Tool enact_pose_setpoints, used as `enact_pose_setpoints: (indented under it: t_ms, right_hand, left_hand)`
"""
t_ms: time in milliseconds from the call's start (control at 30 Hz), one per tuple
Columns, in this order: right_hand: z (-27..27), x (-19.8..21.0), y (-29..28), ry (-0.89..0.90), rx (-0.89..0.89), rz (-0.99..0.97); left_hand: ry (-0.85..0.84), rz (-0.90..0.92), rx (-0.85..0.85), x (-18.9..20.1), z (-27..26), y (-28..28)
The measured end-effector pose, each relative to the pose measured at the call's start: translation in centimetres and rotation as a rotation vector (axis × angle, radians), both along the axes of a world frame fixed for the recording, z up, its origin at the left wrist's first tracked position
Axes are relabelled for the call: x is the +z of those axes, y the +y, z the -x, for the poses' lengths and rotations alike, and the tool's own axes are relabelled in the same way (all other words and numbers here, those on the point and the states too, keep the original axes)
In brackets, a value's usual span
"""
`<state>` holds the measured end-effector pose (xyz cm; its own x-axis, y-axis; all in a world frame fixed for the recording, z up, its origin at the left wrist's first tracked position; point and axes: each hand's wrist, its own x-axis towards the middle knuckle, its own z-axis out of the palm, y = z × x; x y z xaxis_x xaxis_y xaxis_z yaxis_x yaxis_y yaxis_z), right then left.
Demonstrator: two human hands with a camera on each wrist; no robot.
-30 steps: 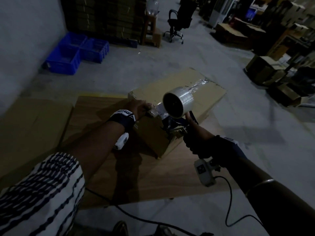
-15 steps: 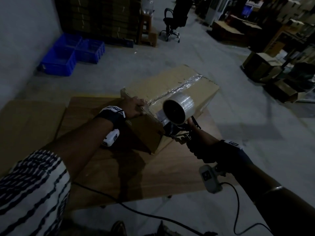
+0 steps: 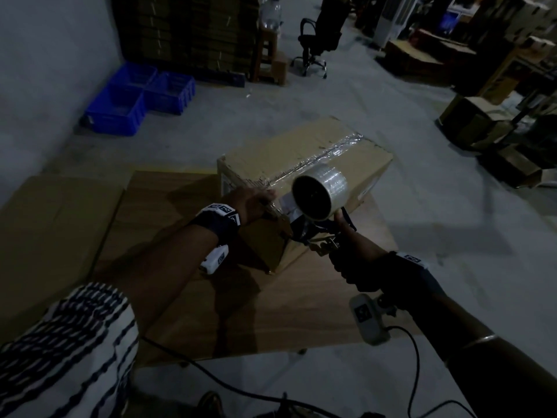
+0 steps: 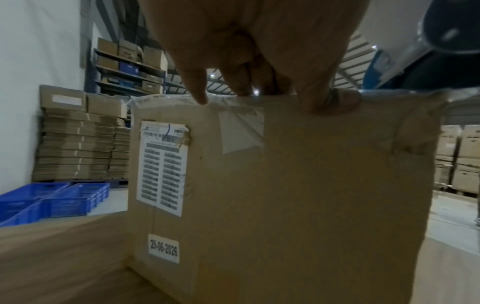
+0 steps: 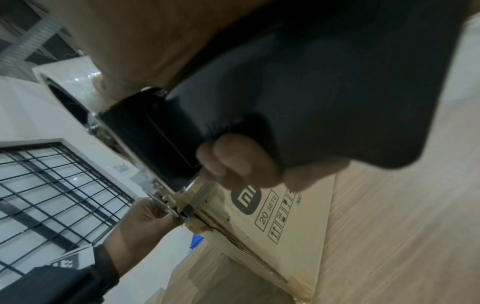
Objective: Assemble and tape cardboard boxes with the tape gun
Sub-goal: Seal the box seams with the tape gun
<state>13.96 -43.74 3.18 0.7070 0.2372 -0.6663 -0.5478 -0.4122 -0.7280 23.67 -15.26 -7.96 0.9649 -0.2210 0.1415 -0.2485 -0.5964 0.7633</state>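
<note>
A brown cardboard box (image 3: 301,152) stands on the wooden table (image 3: 241,312), with a strip of clear tape (image 3: 334,152) along its top seam. My right hand (image 3: 352,254) grips the handle of the tape gun (image 3: 319,194), whose clear roll hangs over the box's near top edge. In the right wrist view the tape gun's (image 5: 155,139) metal front touches the box (image 5: 280,232) at that edge. My left hand (image 3: 253,200) rests on the same edge just left of the gun. Its fingers (image 4: 200,96) press the tape end onto the box face (image 4: 311,195).
A flat cardboard sheet (image 3: 51,236) lies left of the table. Blue crates (image 3: 135,95) sit by the wall beside stacked flat cartons (image 4: 78,148). An office chair (image 3: 313,46) stands far back, open boxes (image 3: 482,125) on the right. A cable (image 3: 413,357) hangs from my right wrist.
The box has turned a little on the table. The tape gun stays at its near top edge, and my left hand keeps its place on that edge.
</note>
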Motion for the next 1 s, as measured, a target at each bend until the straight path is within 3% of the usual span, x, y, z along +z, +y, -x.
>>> enact_pose_setpoints:
  t_ms: [133, 200, 300, 400, 600, 700, 800, 1000]
  right_hand:
    - [0.1, -0.3, -0.2, 0.000, 0.007, -0.031]
    - [0.2, -0.5, -0.5, -0.011, 0.014, -0.034]
    - [0.5, -1.5, -1.5, -0.065, 0.013, -0.069]
    - [1.1, -2.3, -3.3, -0.037, 0.017, -0.014]
    - [1.3, -4.3, -3.8, -0.090, 0.005, -0.054]
    - [1.3, -4.9, -3.9, -0.090, 0.005, -0.085]
    - [1.2, -5.4, -4.3, -0.090, 0.002, -0.103]
    - [1.4, -6.0, -4.5, -0.070, -0.033, -0.112]
  left_hand:
    - [-0.059, -0.019, -0.061, -0.7, -0.4, 0.3]
    - [-0.043, -0.116, -0.022, -0.5, -0.4, 0.3]
    - [-0.041, -0.219, -0.113, -0.1, -0.7, 0.2]
    - [0.003, -0.368, -0.090, 0.2, -1.2, 0.2]
    - [0.042, -0.414, -0.023, 0.5, -1.2, -0.7]
    - [0.036, -0.525, -0.083, 1.9, -0.5, -1.3]
    - [-0.003, -0.504, -0.175, 2.8, 0.7, -3.5]
    - [0.096, -0.453, -0.193, 2.0, 1.4, -5.0]
